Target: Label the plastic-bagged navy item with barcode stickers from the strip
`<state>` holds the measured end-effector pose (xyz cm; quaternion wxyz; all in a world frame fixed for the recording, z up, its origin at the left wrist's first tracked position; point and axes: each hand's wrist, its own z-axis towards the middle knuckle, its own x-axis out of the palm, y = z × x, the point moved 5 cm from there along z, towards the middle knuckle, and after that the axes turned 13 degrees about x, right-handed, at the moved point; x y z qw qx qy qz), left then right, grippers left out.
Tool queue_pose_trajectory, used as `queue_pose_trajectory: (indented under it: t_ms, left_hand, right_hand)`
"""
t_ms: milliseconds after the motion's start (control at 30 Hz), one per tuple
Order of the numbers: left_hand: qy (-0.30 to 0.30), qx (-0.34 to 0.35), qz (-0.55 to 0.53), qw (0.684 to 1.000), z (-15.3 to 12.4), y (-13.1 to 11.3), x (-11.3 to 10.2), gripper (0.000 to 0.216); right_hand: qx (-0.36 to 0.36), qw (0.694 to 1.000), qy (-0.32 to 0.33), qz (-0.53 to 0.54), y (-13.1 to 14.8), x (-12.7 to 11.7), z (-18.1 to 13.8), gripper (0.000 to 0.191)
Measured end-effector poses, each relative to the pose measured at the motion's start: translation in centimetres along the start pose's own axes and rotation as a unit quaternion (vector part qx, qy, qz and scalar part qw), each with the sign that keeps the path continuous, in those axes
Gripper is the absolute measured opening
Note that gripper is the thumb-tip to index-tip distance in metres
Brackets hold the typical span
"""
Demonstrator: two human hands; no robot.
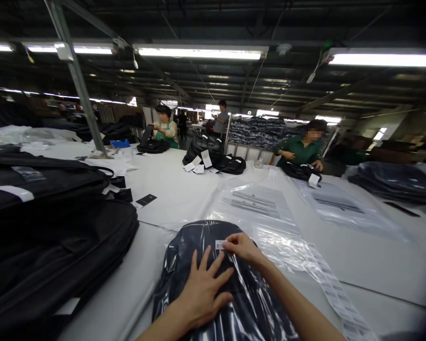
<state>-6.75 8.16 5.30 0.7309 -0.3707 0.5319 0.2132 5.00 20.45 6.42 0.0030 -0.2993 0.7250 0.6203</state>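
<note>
A dark backpack in a clear plastic bag (184, 274) lies on the white table right in front of me. My left hand (203, 290) rests flat on it with the fingers spread. My right hand (242, 247) pinches a small white sticker label (220, 244) against the plastic near the top of the bag.
Stacked black backpacks (49, 227) fill the left side. A pile of empty clear plastic bags (255, 208) and a strip of labels (337, 293) lie to the right on the white table (177, 184). Other people work on black bags at the far side; more bagged items (394, 182) lie right.
</note>
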Motion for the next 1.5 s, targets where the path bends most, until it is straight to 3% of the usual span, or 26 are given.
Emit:
queue_pose_trajectory:
  t_ms: [133, 400, 533, 700, 833, 933, 1000, 1067, 1167, 1267, 1333, 1400, 1500]
  left_hand:
    - [0.060, 0.027, -0.068, 0.996, -0.4, -0.2, 0.8, 0.058]
    - [0.055, 0.042, -0.096, 0.993, -0.2, 1.4, 3.4, 0.067]
    - [0.071, 0.025, -0.080, 0.994, 0.5, 1.7, 2.5, 0.068]
    - [-0.005, -0.037, 0.016, 0.999, 2.0, 4.5, 0.0, 0.068]
    - [0.023, -0.031, 0.028, 0.999, 2.5, 6.1, 1.0, 0.073]
    - [0.030, -0.038, 0.028, 0.998, 2.4, 6.3, 1.2, 0.070]
    - [0.035, -0.042, 0.026, 0.998, 2.3, 6.1, 1.0, 0.068]
    - [0.044, -0.046, 0.022, 0.998, 2.3, 5.9, 0.8, 0.068]
    - [0.053, -0.049, 0.015, 0.997, 2.5, 6.0, 0.9, 0.069]
    - [0.048, -0.037, 0.005, 0.998, 2.6, 6.4, 1.5, 0.069]
    - [0.048, -0.018, -0.002, 0.999, 1.9, 6.8, 1.7, 0.067]
    - [0.016, -0.028, 0.022, 0.999, 0.5, 7.9, 1.0, 0.065]
    - [-0.128, -0.109, 0.114, 0.979, -2.6, 10.8, -1.8, 0.056]
  right_hand:
    - [0.029, 0.999, 0.026, -0.026, -0.9, 1.0, 2.5, 0.024]
    - [0.077, 0.995, 0.027, -0.062, -2.5, 1.6, 4.6, 0.021]
    - [0.085, 0.992, 0.015, -0.094, -3.0, 1.8, 5.1, 0.021]
    - [0.072, 0.987, -0.005, -0.146, -2.9, 2.0, 5.3, 0.021]
    - [0.075, 0.978, -0.035, -0.189, -2.7, 2.1, 5.2, 0.019]
    - [0.079, 0.969, -0.092, -0.217, -2.4, 1.5, 4.5, 0.017]
    - [0.052, 0.959, -0.139, -0.243, -1.9, 0.9, 3.4, 0.021]
    - [-0.037, 0.943, -0.147, -0.295, -1.0, 1.0, 2.0, 0.022]
    - [-0.180, 0.899, -0.057, -0.395, -0.7, 2.9, -0.1, 0.048]
    - [-0.180, 0.884, 0.005, -0.431, -2.5, 3.6, -1.1, 0.068]
    - [-0.147, 0.899, -0.028, -0.412, -3.9, 2.1, -1.7, 0.067]
    - [-0.097, 0.918, -0.128, -0.363, -5.5, -1.2, -3.5, 0.055]
    - [0.042, 0.916, -0.315, -0.246, -9.0, -7.2, -9.9, 0.048]
